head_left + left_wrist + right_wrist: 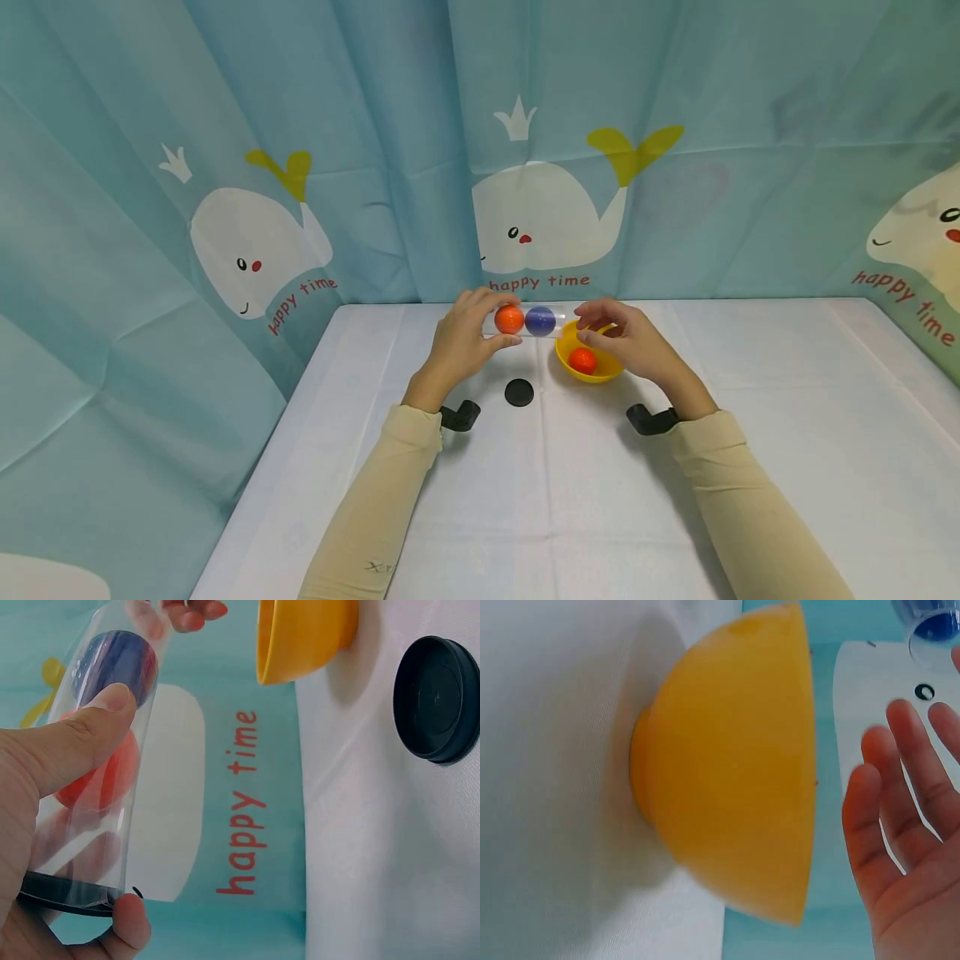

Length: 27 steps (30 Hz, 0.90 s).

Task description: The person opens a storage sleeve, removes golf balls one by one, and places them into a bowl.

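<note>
My left hand (459,346) wraps a clear plastic tube (525,322), held level above the counter (750,467), thumb and fingers curled round its smooth wall. Inside sit an orange ball (509,319) and a blue ball (540,321), side by side, so I judge two are loaded. One more orange ball (582,360) lies in the glossy yellow bowl (564,357) just below the tube's open end. My right hand (628,340) hovers over that bowl, fingers loose and holding nothing. A round black cap (519,392) rests on the white cloth nearby, not yet fitted.
</note>
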{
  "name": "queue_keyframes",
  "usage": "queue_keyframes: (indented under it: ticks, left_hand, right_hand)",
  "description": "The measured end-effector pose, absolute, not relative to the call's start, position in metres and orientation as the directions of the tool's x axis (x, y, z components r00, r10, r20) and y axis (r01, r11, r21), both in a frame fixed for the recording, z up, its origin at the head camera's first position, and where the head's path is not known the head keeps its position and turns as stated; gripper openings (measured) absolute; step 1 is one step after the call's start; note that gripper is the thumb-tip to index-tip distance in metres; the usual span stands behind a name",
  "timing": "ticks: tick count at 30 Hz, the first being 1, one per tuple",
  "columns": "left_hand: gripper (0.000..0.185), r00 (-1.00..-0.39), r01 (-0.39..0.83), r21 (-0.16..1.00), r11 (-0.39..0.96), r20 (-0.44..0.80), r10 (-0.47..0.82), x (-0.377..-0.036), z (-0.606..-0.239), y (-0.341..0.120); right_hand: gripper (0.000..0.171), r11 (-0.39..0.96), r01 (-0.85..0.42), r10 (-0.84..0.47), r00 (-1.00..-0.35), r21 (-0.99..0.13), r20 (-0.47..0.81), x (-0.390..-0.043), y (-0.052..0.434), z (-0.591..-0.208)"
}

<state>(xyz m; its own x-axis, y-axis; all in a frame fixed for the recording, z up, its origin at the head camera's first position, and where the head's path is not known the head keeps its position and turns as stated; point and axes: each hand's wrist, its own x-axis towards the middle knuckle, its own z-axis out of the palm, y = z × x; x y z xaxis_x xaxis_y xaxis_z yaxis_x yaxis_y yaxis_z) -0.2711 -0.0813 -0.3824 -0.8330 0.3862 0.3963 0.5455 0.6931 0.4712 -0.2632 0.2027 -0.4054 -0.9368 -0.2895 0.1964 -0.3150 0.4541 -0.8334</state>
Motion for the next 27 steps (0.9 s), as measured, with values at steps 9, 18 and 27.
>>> queue_keyframes:
  ticks: [9, 18, 27]
  left_hand:
    - [0.052, -0.831, 0.548, 0.46, 0.698, 0.399, 0.389, -0.27, -0.38, -0.08]
    - [0.051, -0.826, 0.552, 0.439, 0.709, 0.406, 0.391, -0.269, -0.378, -0.08]
    - [0.051, -0.805, 0.575, 0.391, 0.719, 0.43, 0.409, -0.268, -0.378, -0.081]
  right_hand:
    - [0.042, 0.416, -0.331, -0.335, -0.922, -0.847, 0.195, -0.259, 0.187, -0.404]
    - [0.041, 0.386, -0.333, -0.327, -0.922, -0.86, 0.209, -0.258, 0.183, -0.406]
    - [0.044, 0.368, -0.3, -0.326, -0.928, -0.88, 0.18, -0.26, 0.181, -0.408]
